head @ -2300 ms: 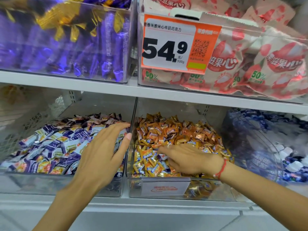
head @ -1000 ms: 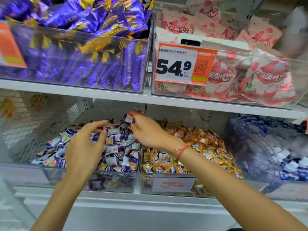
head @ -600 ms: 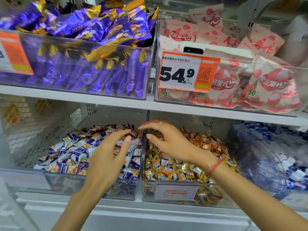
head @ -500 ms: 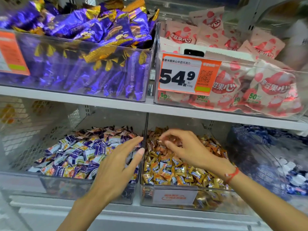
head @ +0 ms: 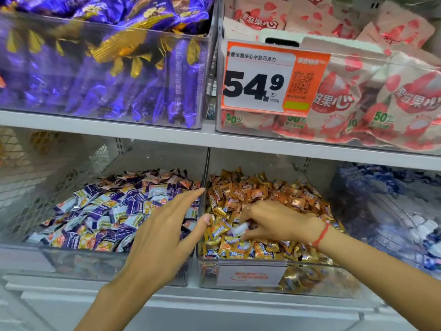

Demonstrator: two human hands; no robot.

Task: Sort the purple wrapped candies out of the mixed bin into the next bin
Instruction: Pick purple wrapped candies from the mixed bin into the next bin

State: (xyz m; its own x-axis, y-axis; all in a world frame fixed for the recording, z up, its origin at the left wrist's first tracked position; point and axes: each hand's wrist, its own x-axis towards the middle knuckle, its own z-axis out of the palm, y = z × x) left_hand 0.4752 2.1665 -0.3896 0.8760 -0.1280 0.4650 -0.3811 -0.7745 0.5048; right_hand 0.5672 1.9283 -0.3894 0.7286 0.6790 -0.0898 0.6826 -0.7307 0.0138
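Pinching a pale candy (head: 239, 229) (blurred) in the orange bin (head: 310, 275), your right hand (head: 276, 222) curls; left hand (head: 164, 237) hovers flat.

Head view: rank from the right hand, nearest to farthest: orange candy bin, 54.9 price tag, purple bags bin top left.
1. Orange candy bin: the right hand is inside it, on the lower shelf.
2. 54.9 price tag: upper shelf, above the hand.
3. Purple bags bin: upper shelf, far left.
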